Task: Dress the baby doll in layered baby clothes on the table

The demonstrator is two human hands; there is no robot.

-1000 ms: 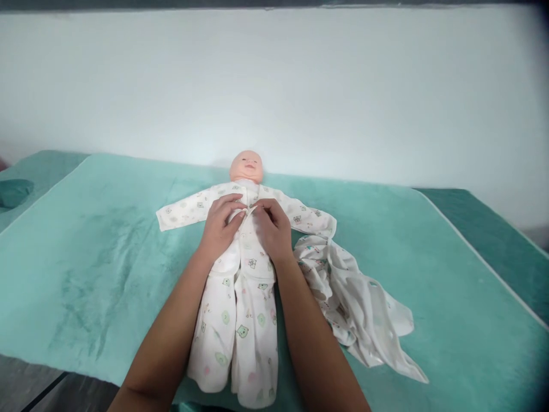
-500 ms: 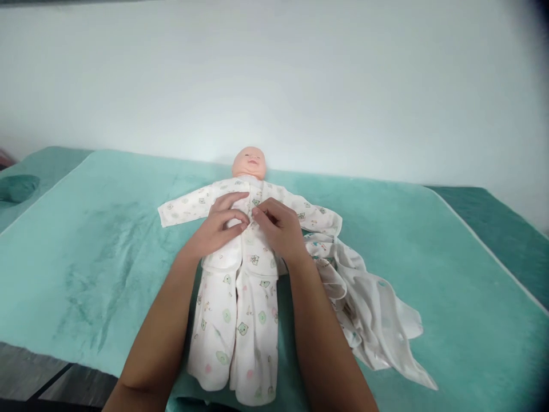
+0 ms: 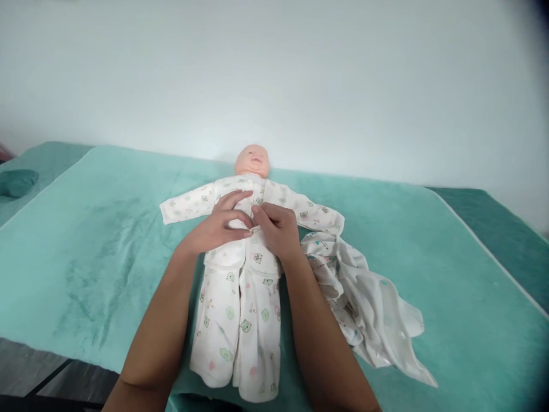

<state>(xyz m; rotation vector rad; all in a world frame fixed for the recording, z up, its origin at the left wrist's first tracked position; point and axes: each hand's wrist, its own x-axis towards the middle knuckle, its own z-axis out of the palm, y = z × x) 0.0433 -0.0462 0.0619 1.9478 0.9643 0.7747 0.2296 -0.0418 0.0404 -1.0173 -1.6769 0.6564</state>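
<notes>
The right hand (image 3: 281, 229) brings thumb and forefinger together in a pinch on the front edge of the shirt (image 3: 258, 260), its other fingers curled, perhaps because such a narrow edge needs a small grip. The left hand (image 3: 218, 226) lays its upper fingers spread over the chest, which probably steadies the cloth; its thumb and forefinger almost meet at this same edge (whether they pinch it, I cannot tell). The shirt is on the doll (image 3: 252, 160), which lies on its back with the sleeves spread sideways, so the front is easy to reach. Trousers (image 3: 217, 320) point toward the person. Beside the right forearm, crumpled clothes (image 3: 373, 303) lie on the green sheet (image 3: 450, 274).
</notes>
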